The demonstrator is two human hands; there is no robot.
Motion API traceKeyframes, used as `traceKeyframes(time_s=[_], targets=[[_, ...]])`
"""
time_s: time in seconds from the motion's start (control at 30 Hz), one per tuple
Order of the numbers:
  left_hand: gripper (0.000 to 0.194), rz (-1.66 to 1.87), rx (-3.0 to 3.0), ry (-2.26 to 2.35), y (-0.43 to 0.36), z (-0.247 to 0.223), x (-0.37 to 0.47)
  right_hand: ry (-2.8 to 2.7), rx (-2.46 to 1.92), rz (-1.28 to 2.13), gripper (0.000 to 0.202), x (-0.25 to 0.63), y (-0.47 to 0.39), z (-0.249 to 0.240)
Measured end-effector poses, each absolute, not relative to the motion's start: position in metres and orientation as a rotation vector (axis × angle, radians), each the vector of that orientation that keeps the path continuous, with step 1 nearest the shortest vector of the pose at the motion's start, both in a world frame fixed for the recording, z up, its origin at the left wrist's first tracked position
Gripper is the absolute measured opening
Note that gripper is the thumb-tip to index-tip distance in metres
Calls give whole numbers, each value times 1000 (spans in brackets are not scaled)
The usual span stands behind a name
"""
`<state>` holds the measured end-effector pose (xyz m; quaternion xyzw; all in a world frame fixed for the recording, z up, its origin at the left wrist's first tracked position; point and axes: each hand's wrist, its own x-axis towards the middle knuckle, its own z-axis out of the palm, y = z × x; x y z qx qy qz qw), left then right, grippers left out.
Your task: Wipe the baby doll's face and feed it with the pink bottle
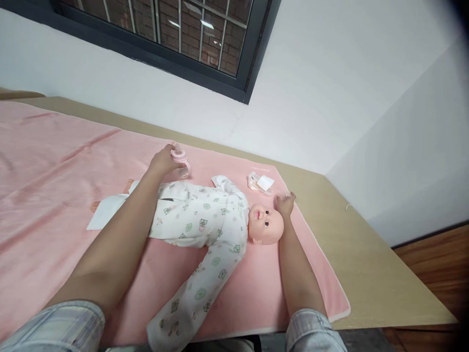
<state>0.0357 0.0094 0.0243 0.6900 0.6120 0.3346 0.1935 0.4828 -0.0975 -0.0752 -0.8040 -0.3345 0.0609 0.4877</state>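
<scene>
My left hand [164,160] is closed around a clear baby bottle [184,170] with a pink collar and handle, its teat pointing up, beyond the doll's legs. Past the doll's head, my right hand [286,203] has its fingers curled on a small see-through piece that looks like the bottle's cap [286,196]; the fingers partly hide it. Between my arms a baby doll [266,225] lies on its back, head to the right, in a white patterned outfit [198,220]. One long sleeve stretches toward me. White cloth [106,211] covers part of the doll's legs.
A pink blanket [44,161] with some creases lies over the wooden table [351,259]. Near the doll's head rests a small clear packet with a white label [262,183]. A white wall and a dark-framed window [242,88] stand behind the table.
</scene>
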Motion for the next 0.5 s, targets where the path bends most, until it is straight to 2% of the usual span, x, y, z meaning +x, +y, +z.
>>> traceKeyframes(time_s=[0.13,0.3,0.5], targets=[[68,1125,1907,1523,-1,38,47,-826,-1848,200,76,472,-96,-68],[64,1285,1896,1251,-27,66,70,-799,-1426,403,65,461,-92,-38],[65,1236,1855,922,-62,84,104,-943,-1183,478,62,441,-104,18]])
